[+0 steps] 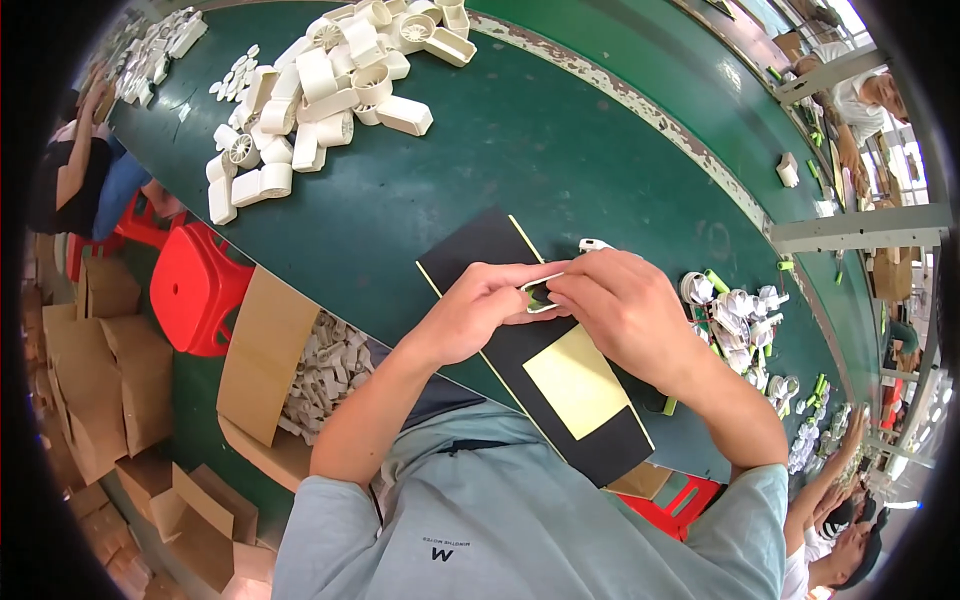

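Beside open cartons [258, 365], green table [590, 150] under both hands [628, 305]

a red stool [192, 275] stands at left, near brown cardboard boxes [85, 390]; a co-worker in black [85, 190] sits beyond it. a pale metal beam [860, 230] juts in at right. a second red stool [658, 515], partly hidden, shows lower down.

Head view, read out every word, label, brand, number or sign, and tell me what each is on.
Blue-green shirt: a dark emblem and a line of small lettering on the front, which I won't copy out.
Held white part: no lettering I can make out.
Yellow sheet: none visible.
Cardboard boxes: no print clear enough to read.
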`<state>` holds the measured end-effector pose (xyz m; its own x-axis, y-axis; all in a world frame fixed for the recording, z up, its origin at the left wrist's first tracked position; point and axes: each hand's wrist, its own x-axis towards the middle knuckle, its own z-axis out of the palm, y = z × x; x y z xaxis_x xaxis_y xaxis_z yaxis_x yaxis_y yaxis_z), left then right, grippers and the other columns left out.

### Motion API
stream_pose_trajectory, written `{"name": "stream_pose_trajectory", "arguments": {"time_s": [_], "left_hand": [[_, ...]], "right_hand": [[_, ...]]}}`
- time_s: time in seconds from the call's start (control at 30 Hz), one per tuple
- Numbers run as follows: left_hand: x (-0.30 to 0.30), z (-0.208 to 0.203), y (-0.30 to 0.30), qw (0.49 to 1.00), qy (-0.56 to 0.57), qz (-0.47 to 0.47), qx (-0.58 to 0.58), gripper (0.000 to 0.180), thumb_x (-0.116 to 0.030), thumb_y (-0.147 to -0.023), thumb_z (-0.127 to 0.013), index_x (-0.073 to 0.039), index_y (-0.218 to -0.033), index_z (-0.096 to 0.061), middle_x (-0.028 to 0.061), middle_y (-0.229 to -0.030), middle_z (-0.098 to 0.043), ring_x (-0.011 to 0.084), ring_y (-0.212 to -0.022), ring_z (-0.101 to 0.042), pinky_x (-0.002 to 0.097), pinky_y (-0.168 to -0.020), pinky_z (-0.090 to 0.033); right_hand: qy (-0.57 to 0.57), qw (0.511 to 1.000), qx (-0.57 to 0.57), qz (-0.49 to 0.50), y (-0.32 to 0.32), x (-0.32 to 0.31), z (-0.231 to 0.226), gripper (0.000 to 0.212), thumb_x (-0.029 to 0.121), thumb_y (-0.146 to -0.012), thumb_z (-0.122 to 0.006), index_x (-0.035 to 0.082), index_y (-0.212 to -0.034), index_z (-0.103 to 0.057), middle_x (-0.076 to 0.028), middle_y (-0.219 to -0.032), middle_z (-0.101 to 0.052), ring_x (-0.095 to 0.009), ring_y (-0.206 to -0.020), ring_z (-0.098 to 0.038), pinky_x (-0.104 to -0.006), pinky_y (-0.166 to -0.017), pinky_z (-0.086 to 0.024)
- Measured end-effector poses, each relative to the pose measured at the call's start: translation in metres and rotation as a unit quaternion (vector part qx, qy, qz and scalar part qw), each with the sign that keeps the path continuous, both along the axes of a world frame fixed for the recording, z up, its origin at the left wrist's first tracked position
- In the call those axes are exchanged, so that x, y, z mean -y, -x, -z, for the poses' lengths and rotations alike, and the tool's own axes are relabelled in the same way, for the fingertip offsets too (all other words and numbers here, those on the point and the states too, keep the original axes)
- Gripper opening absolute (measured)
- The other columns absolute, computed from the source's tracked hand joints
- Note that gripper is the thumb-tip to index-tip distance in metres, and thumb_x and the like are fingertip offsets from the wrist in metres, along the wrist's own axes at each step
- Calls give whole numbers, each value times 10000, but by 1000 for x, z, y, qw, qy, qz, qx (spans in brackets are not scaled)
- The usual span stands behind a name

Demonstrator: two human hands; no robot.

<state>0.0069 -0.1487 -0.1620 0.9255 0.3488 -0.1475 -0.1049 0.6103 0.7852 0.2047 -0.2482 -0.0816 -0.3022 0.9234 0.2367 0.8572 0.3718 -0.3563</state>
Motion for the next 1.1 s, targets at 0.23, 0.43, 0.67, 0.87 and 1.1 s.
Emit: {"name": "stream_pose_trajectory", "arguments": {"time_s": [0.23,0.43,0.67,0.87,1.1], "left_hand": [[1,-11,-9,998,-50,-28,-22,450,68,-1001,-479,91,-1444,-556,124,-1191,-714,175,-1133,-695,344,-1057,-571],[-5,-11,-10,998,-5,-19,-65,425,80,-992,-477,107,-1401,-590,187,-1257,-702,237,-1048,-737,340,-982,-616],[-7,-35,-3,993,97,40,54,421,-22,-1027,-565,73,-1438,-571,224,-1263,-699,323,-1043,-761,400,-946,-643],[-8,-74,-3,992,79,62,70,356,-18,-1006,-647,53,-1355,-653,202,-1156,-734,327,-942,-780,392,-847,-671],[-3,-81,16,995,79,59,9,318,1,-988,-615,120,-1279,-666,257,-1066,-746,334,-833,-781,386,-742,-679]], "right_hand": [[41,998,-33,41,3,-6,-2,150,48,-767,-810,33,-913,-778,-75,-895,-737,-281,-807,-692,-400,-703,-562],[50,964,-231,118,-6,5,-14,197,43,-955,-729,10,-1140,-785,-131,-977,-776,-253,-852,-747,-329,-801,-580],[171,904,-366,142,-34,46,-6,660,384,-1097,-478,-5,-1612,-341,-224,-1582,-433,-342,-1452,-444,-448,-1201,-349],[286,680,-669,97,-17,44,-9,689,484,-1091,-510,54,-1598,-330,-125,-1533,-496,-238,-1393,-513,-420,-1168,-404],[271,686,-675,21,-29,44,12,266,106,-1056,-630,79,-1289,-504,-138,-1418,-575,-215,-1286,-587,-399,-1099,-471]]}}
